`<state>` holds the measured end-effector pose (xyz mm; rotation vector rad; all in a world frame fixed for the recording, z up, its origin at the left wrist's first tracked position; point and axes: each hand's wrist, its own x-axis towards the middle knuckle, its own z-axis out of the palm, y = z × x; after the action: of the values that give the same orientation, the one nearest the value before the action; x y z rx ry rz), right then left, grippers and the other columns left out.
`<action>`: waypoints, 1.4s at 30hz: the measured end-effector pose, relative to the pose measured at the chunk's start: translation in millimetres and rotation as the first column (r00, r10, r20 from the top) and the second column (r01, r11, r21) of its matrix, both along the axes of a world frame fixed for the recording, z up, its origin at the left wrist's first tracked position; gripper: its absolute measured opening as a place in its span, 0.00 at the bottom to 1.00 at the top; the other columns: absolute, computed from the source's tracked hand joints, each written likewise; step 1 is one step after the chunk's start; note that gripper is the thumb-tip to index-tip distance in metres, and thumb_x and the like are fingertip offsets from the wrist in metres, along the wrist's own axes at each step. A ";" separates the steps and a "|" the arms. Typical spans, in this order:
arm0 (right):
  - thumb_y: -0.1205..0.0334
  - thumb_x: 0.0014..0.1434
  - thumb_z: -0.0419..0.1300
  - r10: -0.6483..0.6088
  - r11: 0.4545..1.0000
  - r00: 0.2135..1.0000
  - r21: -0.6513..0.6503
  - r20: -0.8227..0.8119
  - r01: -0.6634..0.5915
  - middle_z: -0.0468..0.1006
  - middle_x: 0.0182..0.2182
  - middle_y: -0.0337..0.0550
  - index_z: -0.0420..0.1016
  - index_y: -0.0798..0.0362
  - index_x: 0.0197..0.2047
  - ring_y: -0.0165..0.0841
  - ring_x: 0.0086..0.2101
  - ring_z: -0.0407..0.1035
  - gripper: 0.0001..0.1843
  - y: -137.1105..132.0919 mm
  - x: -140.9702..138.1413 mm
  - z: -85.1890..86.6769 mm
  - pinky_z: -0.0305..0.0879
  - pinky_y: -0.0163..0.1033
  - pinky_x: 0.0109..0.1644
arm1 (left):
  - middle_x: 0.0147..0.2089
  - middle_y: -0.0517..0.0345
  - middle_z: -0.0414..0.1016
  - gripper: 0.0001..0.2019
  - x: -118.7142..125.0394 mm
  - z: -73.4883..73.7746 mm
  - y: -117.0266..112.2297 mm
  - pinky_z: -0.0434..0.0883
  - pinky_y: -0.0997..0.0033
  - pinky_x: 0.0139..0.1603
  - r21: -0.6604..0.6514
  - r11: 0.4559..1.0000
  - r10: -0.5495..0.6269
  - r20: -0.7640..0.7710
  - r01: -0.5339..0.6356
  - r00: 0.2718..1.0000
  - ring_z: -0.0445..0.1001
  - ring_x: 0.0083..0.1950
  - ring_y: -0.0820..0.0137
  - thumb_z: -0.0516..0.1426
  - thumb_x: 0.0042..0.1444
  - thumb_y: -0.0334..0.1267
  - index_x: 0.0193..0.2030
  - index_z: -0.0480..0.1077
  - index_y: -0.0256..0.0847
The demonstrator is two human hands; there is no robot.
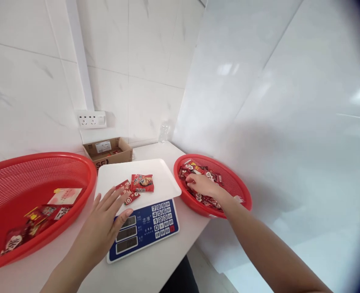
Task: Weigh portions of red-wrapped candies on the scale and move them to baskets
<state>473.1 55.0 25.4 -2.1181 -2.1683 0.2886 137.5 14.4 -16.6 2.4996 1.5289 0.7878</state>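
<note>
My left hand hovers over the near left edge of a digital scale, fingers spread and holding nothing. On the scale's white pan lie two red snack packets, one fully in sight and a patterned one partly behind my left fingers. My right hand reaches into the right red basket, its fingers curled down among many small red snack packets. Whether a packet is pinched in those fingertips I cannot make out.
At the left stands a larger red basket with several packets and a pale card. Behind the scale are an open cardboard box and a clear plastic bottle. White walls border the table at the back and right.
</note>
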 end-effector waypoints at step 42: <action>0.68 0.56 0.55 -0.021 0.996 1.000 0.087 0.019 0.019 0.68 0.56 0.53 0.70 0.54 0.53 0.44 0.55 0.62 0.21 2.2 22.1 22.4 0.58 0.45 0.56 | 0.55 0.50 0.74 0.21 -7.4 14.0 -1.1 0.68 0.49 0.54 -0.150 0.969 0.199 -0.009 -0.198 0.980 0.70 0.58 0.52 0.45 0.59 0.51 0.51 0.70 0.46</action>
<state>495.2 57.1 47.8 -2.1036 -2.1274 0.1689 130.2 13.3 -2.6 2.2616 1.7853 0.6751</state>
